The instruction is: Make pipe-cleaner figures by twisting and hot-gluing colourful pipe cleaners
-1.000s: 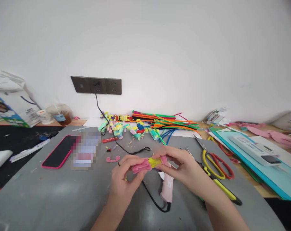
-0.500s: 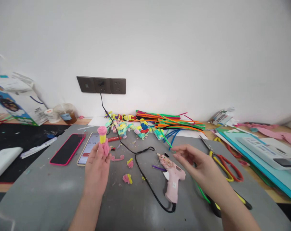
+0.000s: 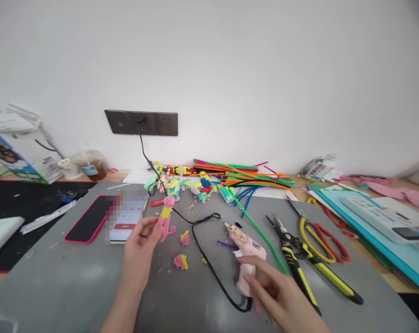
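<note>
While a clear cup (image 3: 84,159) at middle left holds brown liquid (image 3: 97,175), the left hand (image 3: 140,243) pinches a near-upright pink-and-yellow figure (image 3: 166,212) left of centre, partly hiding its lower end. At lower right, the right hand (image 3: 278,293) overlaps a glue gun (image 3: 246,244) pointing upper left; whether its fingers grip, I cannot tell.

Yellow-pink piece (image 3: 165,224), pale pink glue gun (image 3: 253,248), nose (image 3: 235,233) seemingly mottled

The left hand (image 3: 140,244), left of centre in the lower frame, is bare and slim-fingered, and its forearm (image 3: 122,303) is bare down to the bottom edge. The right hand (image 3: 280,291), lower right of centre, is also bare, with slim, tapering fingers.
</note>
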Action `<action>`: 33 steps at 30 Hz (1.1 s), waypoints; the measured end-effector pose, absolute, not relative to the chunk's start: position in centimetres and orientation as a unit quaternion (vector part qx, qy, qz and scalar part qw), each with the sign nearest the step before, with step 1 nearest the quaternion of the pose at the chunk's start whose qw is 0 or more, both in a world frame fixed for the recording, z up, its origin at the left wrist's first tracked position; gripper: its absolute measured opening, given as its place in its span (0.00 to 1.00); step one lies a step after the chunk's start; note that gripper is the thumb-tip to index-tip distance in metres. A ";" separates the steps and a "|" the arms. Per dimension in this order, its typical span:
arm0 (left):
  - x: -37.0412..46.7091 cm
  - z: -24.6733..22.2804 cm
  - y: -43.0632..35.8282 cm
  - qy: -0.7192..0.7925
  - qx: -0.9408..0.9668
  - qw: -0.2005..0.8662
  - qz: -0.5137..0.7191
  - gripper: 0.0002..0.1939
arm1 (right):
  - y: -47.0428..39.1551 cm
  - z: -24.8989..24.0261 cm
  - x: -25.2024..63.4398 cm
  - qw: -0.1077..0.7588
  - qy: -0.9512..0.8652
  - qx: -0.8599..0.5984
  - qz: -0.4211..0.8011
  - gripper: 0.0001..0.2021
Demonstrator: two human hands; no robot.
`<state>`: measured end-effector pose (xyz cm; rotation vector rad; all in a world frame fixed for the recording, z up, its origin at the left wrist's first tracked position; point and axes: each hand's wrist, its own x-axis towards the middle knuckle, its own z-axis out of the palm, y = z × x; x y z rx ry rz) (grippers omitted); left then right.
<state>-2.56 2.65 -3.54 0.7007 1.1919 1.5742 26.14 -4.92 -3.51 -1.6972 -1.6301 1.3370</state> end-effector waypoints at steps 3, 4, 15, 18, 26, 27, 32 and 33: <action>-3.4 -3.8 2.5 0.512 0.335 0.505 0.608 0.22 | -5.2 -4.9 25.8 0.198 -0.587 -0.611 0.494 0.22; -3.4 -3.8 2.4 0.515 0.351 0.505 0.596 0.21 | -5.1 -5.4 25.8 0.197 -0.589 -0.611 0.491 0.20; 1.4 -4.5 1.6 0.526 0.546 0.442 0.479 0.15 | -3.4 -5.6 28.0 0.195 -0.601 -0.628 0.454 0.12; 2.7 -4.5 2.4 0.546 0.640 0.368 0.396 0.13 | -2.6 -5.4 28.7 0.168 -0.612 -0.638 0.437 0.12; 5.8 -4.0 4.5 0.607 0.754 0.152 0.201 0.06 | -3.3 -5.7 28.4 0.179 -0.600 -0.637 0.449 0.19; 6.0 -4.1 4.5 0.610 0.757 0.139 0.186 0.05 | -3.6 -5.3 28.6 0.186 -0.591 -0.637 0.459 0.21; 4.9 -3.6 4.8 0.603 0.756 0.151 0.205 0.08 | -2.2 -0.6 32.1 0.242 -0.629 -0.623 0.397 0.22; 4.5 -3.2 5.1 0.595 0.757 0.156 0.220 0.08 | -0.7 0.6 33.1 0.261 -0.658 -0.627 0.326 0.20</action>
